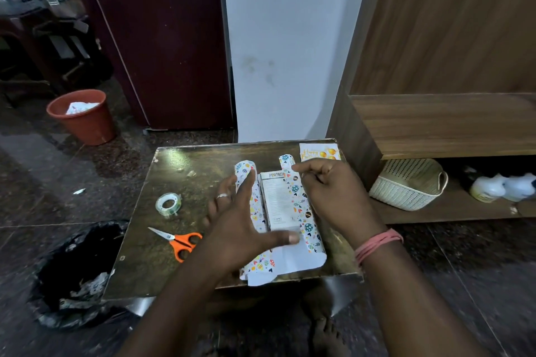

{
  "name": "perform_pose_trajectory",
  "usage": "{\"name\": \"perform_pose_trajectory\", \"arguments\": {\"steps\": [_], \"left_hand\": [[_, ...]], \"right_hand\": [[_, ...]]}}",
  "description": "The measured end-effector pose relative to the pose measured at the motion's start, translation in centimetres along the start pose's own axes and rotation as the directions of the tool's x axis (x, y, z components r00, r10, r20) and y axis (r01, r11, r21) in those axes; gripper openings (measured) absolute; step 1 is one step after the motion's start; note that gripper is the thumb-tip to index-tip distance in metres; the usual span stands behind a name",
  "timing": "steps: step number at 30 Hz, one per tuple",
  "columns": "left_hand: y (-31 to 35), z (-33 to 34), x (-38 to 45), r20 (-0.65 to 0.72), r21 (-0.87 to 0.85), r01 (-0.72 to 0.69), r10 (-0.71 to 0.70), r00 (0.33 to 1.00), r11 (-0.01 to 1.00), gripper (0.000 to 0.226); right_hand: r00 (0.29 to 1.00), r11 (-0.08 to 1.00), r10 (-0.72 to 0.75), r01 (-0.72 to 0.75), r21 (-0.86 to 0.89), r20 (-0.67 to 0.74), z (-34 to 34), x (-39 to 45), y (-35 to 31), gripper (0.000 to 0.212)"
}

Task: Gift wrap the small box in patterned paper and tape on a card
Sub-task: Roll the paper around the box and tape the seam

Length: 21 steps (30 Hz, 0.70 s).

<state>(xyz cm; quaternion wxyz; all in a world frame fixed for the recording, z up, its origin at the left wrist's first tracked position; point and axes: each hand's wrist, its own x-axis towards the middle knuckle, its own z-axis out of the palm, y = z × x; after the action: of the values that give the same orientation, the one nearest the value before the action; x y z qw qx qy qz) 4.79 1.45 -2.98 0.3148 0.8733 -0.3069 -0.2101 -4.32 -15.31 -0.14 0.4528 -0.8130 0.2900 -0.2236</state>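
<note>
both hands (240,229) on patterned paper (304,211)

The left hand (240,229) covers part of the patterned paper (301,255) and the box's (280,200) near left corner (its small print is unreadable). The card's (319,151) lower edge sits behind the right hand (333,197).

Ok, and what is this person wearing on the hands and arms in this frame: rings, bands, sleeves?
Both forearms are bare, with no sleeves in view. The left hand has a silver-coloured ring on one of its fingers. The right hand shows no ring, but its wrist carries several loops of thin pink thread or band. No gloves or watch are visible.
</note>
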Motion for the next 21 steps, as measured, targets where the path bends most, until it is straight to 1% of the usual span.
{"name": "perform_pose_trajectory", "arguments": {"steps": [2, 3, 4, 5, 7, 9, 11, 12, 14, 15, 16, 17, 19, 20, 21], "left_hand": [[-0.6, 0.1, -0.4, 0.062, 0.118, 0.011, -0.018, 0.998, 0.993, 0.141], [-0.5, 0.0, -0.7, 0.079, 0.14, 0.022, -0.033, 0.996, 0.99, 0.138], [-0.4, -0.3, -1.0, 0.079, 0.103, 0.045, -0.053, 0.995, 0.994, 0.13], [-0.4, -0.4, -1.1, 0.058, -0.002, 0.064, -0.064, 0.996, 0.998, 0.121], [-0.1, -0.7, -1.6, -0.001, -0.226, 0.116, -0.119, 0.993, 0.967, 0.106], [-0.3, -1.1, -2.0, -0.099, -0.349, 0.168, -0.215, 0.972, 0.922, 0.091], [-0.6, -1.5, -2.2, -0.129, -0.524, 0.169, -0.274, 0.953, 0.835, 0.065], [-0.9, -1.8, -2.3, -0.114, -0.629, 0.161, -0.295, 0.948, 0.761, 0.053], [-1.3, -2.4, -2.2, -0.076, -0.799, 0.142, -0.333, 0.94, 0.584, 0.045], [-1.5, -2.7, -2.2, -0.046, -0.854, 0.139, -0.338, 0.94, 0.502, 0.046], [-1.5, -3.0, -2.3, -0.019, -0.887, 0.135, -0.327, 0.945, 0.442, 0.048], [-1.5, -3.1, -2.3, 0.008, -0.907, 0.139, -0.314, 0.95, 0.397, 0.051], [-1.6, -3.1, -2.3, 0.03, -0.922, 0.133, -0.276, 0.961, 0.363, 0.056], [-1.3, -3.1, -2.6, 0.029, -0.932, 0.123, -0.268, 0.963, 0.341, 0.053], [-0.9, -3.2, -2.8, 0.025, -0.939, 0.115, -0.268, 0.963, 0.325, 0.049]], "right_hand": [[1.0, 1.0, -0.01, 0.01, -0.021, 0.005, 0.0, -0.8, 0.0, 0.024], [1.0, 0.999, -0.015, 0.016, -0.03, 0.011, 0.1, -1.2, -0.1, 0.024], [1.0, 0.999, -0.017, 0.017, -0.036, 0.01, 0.2, -1.5, -0.1, 0.024], [1.0, 0.998, -0.018, 0.018, -0.053, 0.009, 0.2, -1.9, -0.2, 0.024], [1.0, 0.995, -0.029, 0.029, -0.093, 0.004, 0.3, -2.6, -0.5, 0.025], [1.0, 0.993, -0.023, 0.023, -0.113, 0.0, 0.5, -3.2, -0.6, 0.025], [1.0, 0.993, -0.022, 0.021, -0.113, -0.01, 1.2, -3.8, -1.0, 0.021], [1.0, 0.994, -0.027, 0.026, -0.104, -0.012, 1.7, -4.2, -1.2, 0.018], [1.0, 0.999, -0.023, 0.024, -0.032, 0.02, 2.9, -4.7, -1.8, 0.012], [0.998, 1.0, -0.007, 0.008, -0.007, 0.063, 3.6, -5.1, -2.3, 0.012], [0.994, 1.0, 0.002, -0.003, 0.007, 0.108, 4.4, -5.5, -2.9, 0.012], [0.988, 1.0, 0.021, -0.022, 0.001, 0.153, 5.1, -5.9, -3.4, 0.017], [0.964, 0.993, 0.116, -0.121, 0.007, 0.238, 6.5, -6.4, -4.6, 0.045], [0.951, 0.984, 0.161, -0.175, 0.033, 0.265, 7.1, -6.5, -5.0, 0.057], [0.941, 0.972, 0.197, -0.224, 0.073, 0.276, 7.4, -6.5, -5.4, 0.063]]}}
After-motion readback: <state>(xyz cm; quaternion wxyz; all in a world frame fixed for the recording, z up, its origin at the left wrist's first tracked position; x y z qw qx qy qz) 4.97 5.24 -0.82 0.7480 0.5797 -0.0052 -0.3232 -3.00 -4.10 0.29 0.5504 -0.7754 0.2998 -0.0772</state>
